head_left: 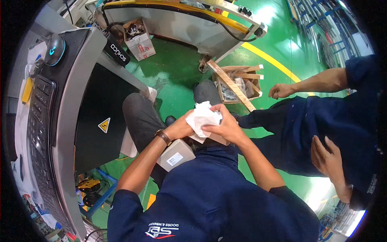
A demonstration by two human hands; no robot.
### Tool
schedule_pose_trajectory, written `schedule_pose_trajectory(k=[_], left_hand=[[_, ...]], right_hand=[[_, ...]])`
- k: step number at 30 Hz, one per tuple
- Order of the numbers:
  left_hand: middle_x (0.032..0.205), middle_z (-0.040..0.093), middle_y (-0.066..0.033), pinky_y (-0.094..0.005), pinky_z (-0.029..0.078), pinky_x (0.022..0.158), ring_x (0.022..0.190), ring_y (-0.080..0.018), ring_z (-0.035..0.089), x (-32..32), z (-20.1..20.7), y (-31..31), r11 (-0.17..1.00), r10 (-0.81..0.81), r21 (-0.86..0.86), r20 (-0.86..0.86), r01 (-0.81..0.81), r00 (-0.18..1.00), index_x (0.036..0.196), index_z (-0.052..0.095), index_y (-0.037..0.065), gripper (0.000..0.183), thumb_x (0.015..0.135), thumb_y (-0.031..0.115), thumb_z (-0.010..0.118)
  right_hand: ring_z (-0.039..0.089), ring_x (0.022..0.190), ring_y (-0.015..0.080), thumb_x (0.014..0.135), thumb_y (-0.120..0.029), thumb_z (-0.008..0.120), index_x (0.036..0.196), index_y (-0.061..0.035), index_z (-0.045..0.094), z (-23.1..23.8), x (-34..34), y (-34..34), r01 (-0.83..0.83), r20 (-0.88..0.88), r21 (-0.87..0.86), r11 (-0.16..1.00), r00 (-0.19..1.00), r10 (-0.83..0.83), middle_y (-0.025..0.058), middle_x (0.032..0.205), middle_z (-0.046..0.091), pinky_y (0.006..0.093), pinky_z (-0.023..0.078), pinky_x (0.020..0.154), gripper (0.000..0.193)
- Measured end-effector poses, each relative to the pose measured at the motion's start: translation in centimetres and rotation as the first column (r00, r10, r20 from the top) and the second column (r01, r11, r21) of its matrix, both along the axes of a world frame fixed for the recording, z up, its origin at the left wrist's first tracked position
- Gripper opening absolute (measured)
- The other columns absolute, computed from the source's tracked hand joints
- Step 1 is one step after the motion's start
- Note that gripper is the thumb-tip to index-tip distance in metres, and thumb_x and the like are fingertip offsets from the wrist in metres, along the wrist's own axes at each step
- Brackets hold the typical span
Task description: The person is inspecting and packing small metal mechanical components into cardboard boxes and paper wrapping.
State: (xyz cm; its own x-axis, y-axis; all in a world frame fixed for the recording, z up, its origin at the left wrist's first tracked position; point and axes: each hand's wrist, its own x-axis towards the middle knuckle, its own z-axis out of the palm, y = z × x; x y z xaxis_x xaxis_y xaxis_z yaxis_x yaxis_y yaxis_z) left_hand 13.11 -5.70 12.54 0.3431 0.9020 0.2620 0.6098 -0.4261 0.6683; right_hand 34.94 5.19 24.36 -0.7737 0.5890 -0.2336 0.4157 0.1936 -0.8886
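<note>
A crumpled white wad [202, 118], which looks like tissue paper, is held up over my lap between both hands. My right hand [226, 126] pinches its right side with thumb and fingers. At its left edge my left hand [180, 127] grips it, the fingertips hidden behind the white folds. Below my left wrist, a closed grey-beige cardboard box [176, 155] with a white label rests on my lap. Part of another pale carton [217, 139] shows under the wad and my right hand, its inside hidden.
A co-worker [318, 133] stands close on my right, hands apart from mine. On the left is a grey cabinet [90, 52] with a keyboard [40, 109] and mouse [55, 50]. Ahead, cartons of parts [241, 97] and scraps [139, 45] sit on the green floor, a wooden strip [229, 84] across one.
</note>
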Motion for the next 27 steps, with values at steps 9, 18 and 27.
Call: schedule_pose_trajectory(k=[9, 18, 27], left_hand=[[0.164, 0.040, -0.0100, -0.0370, 0.042, 0.116, 0.144, -0.0186, 0.046, -0.5, 3.5, -1.5, 0.693, 0.602, -0.588, 0.790, 0.417, 0.114, 0.148, 0.052, 0.010, 0.052, 0.098, 0.016, 0.068], [0.153, 0.051, -0.0137, -0.0370, 0.052, 0.103, 0.123, -0.0199, 0.060, 0.7, 4.5, -0.3, 0.782, 0.385, -0.623, 0.499, 0.013, 0.776, 0.169, 0.029, 0.013, 0.091, 0.092, 0.016, 0.078], [0.144, 0.058, -0.0190, -0.0310, 0.054, 0.093, 0.112, -0.0169, 0.062, 1.3, 5.4, -0.1, 0.678, 0.412, -0.732, 0.460, 0.073, 0.787, 0.173, 0.020, 0.015, 0.100, 0.085, -0.004, 0.062]], right_hand=[[0.071, 0.090, 0.0151, 0.081, 0.001, 0.068, 0.122, -0.0001, 0.071, -2.0, -0.7, 1.1, 0.301, -0.157, -0.633, 0.713, 0.852, -0.500, 0.0058, 0.106, 0.075, 0.0300, 0.058, 0.085, 0.041], [0.065, 0.095, 0.0190, 0.102, -0.020, 0.060, 0.111, 0.0012, 0.072, -3.5, -0.1, 0.6, 0.090, -0.181, -0.250, 0.964, 0.974, -0.138, 0.0079, 0.104, 0.067, 0.0351, 0.053, 0.086, 0.026], [0.064, 0.108, 0.0376, 0.090, -0.009, 0.075, 0.116, -0.0054, 0.068, -2.1, 0.4, -4.3, 0.119, -0.145, 0.395, 0.911, 0.987, -0.066, 0.0126, 0.114, 0.071, 0.0471, 0.046, 0.099, 0.028]])
